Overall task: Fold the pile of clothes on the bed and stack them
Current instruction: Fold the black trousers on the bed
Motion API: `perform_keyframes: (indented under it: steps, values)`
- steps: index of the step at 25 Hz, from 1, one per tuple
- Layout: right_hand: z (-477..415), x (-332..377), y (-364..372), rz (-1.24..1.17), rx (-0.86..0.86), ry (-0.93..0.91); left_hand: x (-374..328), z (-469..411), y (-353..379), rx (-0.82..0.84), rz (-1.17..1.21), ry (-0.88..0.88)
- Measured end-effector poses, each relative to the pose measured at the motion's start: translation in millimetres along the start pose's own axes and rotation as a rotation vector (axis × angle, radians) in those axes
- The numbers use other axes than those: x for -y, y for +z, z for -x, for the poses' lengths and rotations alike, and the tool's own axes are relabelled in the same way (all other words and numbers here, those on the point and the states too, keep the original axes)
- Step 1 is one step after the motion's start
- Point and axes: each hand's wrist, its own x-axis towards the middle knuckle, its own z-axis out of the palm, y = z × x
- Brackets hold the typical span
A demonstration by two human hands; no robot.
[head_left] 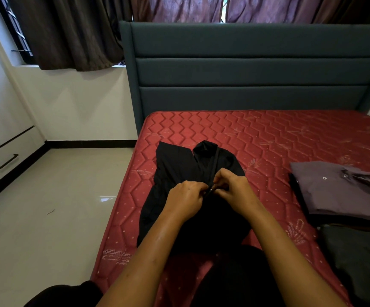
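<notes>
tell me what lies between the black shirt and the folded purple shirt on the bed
Only bare red mattress. In the head view, nothing else sits in the stretch between the black shirt and the folded purple shirt.

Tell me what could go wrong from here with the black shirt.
1. The black shirt lies close to the mattress edge; a tug might slide it toward the floor.
2. The left hand and right hand both pinch its front opening; pulling there could bunch the cloth and skew the fold.
</notes>
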Motion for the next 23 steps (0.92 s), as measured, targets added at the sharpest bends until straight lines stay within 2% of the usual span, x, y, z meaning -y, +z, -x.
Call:
perform_keyframes:
  steps: [6,17,23]
  values:
    - [0.0,3.5,-0.4,-0.056,-0.008,0.035,8.2,-1.6,0.0,-0.017,0.036,0.068]
    - [-7.3,2.0,-2.7,-0.093,-0.082,0.037,3.9,-9.4,4.5,-0.078,0.107,0.012]
    - [-11.0,4.3,0.0,-0.047,-0.073,0.039,9.1,-7.4,12.0,-0.189,0.241,0.023]
